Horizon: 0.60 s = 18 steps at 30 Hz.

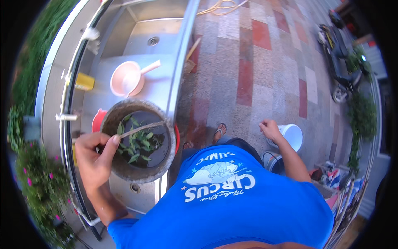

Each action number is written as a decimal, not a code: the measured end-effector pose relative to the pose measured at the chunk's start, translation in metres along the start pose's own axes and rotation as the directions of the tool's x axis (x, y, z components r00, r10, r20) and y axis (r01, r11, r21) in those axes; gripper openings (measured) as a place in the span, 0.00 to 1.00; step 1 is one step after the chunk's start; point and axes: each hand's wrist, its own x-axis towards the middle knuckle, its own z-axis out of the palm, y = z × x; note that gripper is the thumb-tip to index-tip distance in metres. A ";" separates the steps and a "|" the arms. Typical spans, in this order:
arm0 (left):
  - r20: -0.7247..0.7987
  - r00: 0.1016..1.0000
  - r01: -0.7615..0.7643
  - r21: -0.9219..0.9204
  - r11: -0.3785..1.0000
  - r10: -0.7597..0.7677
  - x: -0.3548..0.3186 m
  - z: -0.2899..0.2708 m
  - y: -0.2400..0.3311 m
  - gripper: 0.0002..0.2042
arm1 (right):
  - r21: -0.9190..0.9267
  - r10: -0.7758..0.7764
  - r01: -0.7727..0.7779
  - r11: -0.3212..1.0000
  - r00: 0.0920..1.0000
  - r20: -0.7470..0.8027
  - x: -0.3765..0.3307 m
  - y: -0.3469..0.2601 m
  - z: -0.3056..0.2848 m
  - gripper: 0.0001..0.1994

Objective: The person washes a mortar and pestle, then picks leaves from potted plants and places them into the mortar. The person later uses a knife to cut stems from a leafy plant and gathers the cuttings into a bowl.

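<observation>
My left hand (94,159) is closed round the thin handle (143,129) of a round, grey, rough-rimmed bucket (163,166). Dark water fills the bucket, and green leafy sprigs (139,145) float in it. Parts of a red basin (98,120) show on both sides of the bucket; whether the bucket rests in it or hangs above it, I cannot tell. My right hand (270,129) hangs out to the right with its fingers curled and nothing visible in them. Beneath it, over the paving, is a white bucket (292,137).
A pale pink dipper (126,79) lies on the metal sink counter (159,89), beyond the bucket. Further off is a sink basin with a drain (153,41). Yellow hose (219,7) lies on the tiled ground, a scooter (338,56) stands far right, and flowering plants (39,178) grow at left.
</observation>
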 end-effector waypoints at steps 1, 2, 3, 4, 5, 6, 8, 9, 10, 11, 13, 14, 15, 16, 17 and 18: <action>0.037 0.997 0.066 -0.021 0.998 -0.065 0.006 0.001 0.016 0.15 | -0.035 -0.031 0.030 0.999 0.999 -0.026 -0.001 0.006 -0.006 0.12; 0.075 0.990 0.124 -0.028 0.992 -0.122 0.017 0.005 0.033 0.15 | -0.014 0.010 -0.010 1.000 0.999 -0.053 -0.001 0.020 -0.014 0.13; 0.086 0.994 0.071 -0.052 0.996 -0.067 0.012 0.004 0.029 0.15 | -0.001 0.049 -0.049 0.999 0.997 -0.057 -0.022 0.031 -0.009 0.14; 0.070 0.997 0.039 -0.061 0.997 -0.034 0.013 0.007 0.036 0.16 | -0.003 0.033 -0.034 0.999 0.997 -0.073 -0.028 0.032 -0.016 0.13; 0.096 0.995 -0.004 -0.096 0.995 0.013 0.028 0.021 0.042 0.16 | 0.005 0.040 -0.040 0.999 0.993 -0.113 -0.035 0.038 -0.022 0.13; 0.084 0.996 -0.013 -0.122 0.992 0.024 0.036 0.029 0.049 0.16 | -0.012 0.010 -0.012 1.000 0.993 -0.120 -0.027 0.037 -0.032 0.13; 0.109 0.979 -0.158 -0.107 0.982 0.170 0.074 0.068 0.056 0.17 | 0.014 0.049 -0.047 0.999 0.975 -0.216 -0.031 0.064 -0.042 0.12; 0.126 0.975 -0.163 -0.139 0.977 0.180 0.082 0.085 0.065 0.17 | 0.021 0.058 -0.054 0.998 0.970 -0.238 -0.038 0.075 -0.049 0.12; 0.144 0.971 -0.167 -0.171 0.971 0.193 0.091 0.102 0.078 0.17 | 0.043 0.083 -0.074 0.996 0.961 -0.265 -0.046 0.085 -0.057 0.12; 0.199 0.962 -0.149 -0.183 0.972 0.185 0.109 0.117 0.085 0.17 | 0.066 0.104 -0.088 0.994 0.951 -0.290 -0.042 0.089 -0.058 0.12; 0.246 0.944 -0.164 -0.226 0.960 0.219 0.136 0.159 0.094 0.17 | 0.118 0.147 -0.114 0.986 0.935 -0.321 -0.044 0.103 -0.062 0.12; 0.252 0.943 -0.160 -0.238 0.958 0.219 0.149 0.182 0.098 0.17 | 0.123 0.172 -0.137 0.983 0.926 -0.335 -0.045 0.110 -0.067 0.12; 0.289 0.926 -0.174 -0.240 0.955 0.241 0.165 0.202 0.103 0.16 | 0.137 0.194 -0.155 0.978 0.919 -0.343 -0.045 0.115 -0.066 0.12; 0.325 0.911 -0.186 -0.224 0.957 0.253 0.180 0.223 0.112 0.15 | 0.152 0.215 -0.171 0.973 0.912 -0.350 -0.044 0.119 -0.067 0.12; 0.344 0.905 -0.175 -0.234 0.956 0.250 0.189 0.248 0.119 0.16 | 0.178 0.221 -0.163 0.970 0.895 -0.387 -0.049 0.137 -0.072 0.12; 0.360 0.897 -0.173 -0.246 0.954 0.256 0.206 0.272 0.122 0.16 | 0.186 0.260 -0.200 0.962 0.879 -0.400 -0.049 0.143 -0.073 0.12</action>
